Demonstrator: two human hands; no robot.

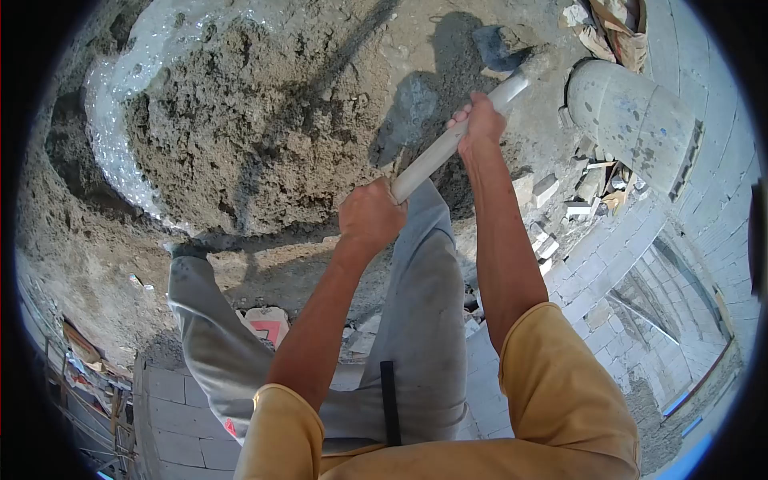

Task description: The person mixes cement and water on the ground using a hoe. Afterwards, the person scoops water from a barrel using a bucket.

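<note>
A big, lumpy brown pile [264, 128] is seen across the top left, with its crumbly face turned up to the sun. Along its left side, a bent strip of shiny water [120, 136] is held between the pile and the dirt. Grey trousers [428, 304] are seen below, with the legs set wide apart at the edge of the pile. Off to the right, a grey tube-like thing [632, 120] is seen lying down, dotted with dark spots, and near it broken blocks [546, 190] are strewn about.

The long, pale handle [428, 164] is held on a slant, to the right of the pile, with its far end up near a dark grey lump [492, 46]. It cannot be told if the lump is joined to the handle.

The handle is gripped by both hands, with fingers wrapped right round it. The low end is held by the left hand [372, 214], and the part nearer the far end by the right hand [481, 124].

It is judged that the wet pile is being worked with the long tool. For a next stroke, both fists should be kept tight, the far end should be steered with the right hand, and the water should not be let out.
</note>
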